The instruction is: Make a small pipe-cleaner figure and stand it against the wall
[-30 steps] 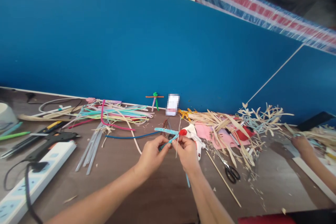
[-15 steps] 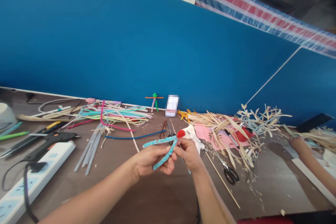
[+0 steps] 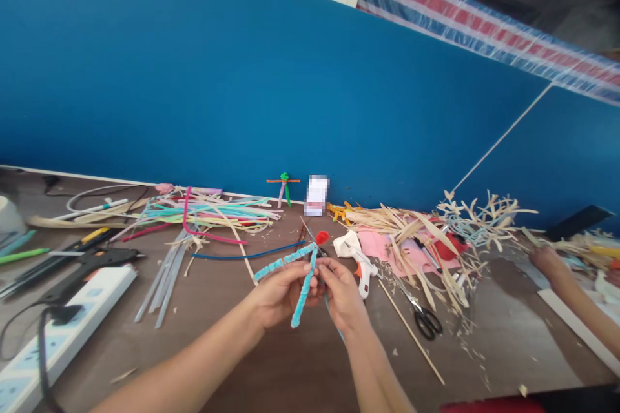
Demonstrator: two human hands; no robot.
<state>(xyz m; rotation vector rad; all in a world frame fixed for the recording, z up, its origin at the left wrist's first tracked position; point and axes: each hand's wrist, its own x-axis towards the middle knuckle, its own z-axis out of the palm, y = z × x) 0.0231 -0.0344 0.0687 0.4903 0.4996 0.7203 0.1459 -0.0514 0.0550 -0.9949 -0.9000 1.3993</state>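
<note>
And the left hand (image 3: 278,293) is gripping the forked light-blue fuzzy piece (image 3: 302,301) between thumb and fingers over the table (image 3: 271,371), one limb slanting left, the other running bodyward, while the right hand (image 3: 345,293) is pinching just below the fork, nearer the red tuft (image 3: 322,238).

Blue partition (image 3: 271,90) behind brown table (image 3: 261,374)

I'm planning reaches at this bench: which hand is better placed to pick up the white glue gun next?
Probably the right hand: it is close beside the white glue gun. The left hand is farther off, holding the blue stem.
</note>
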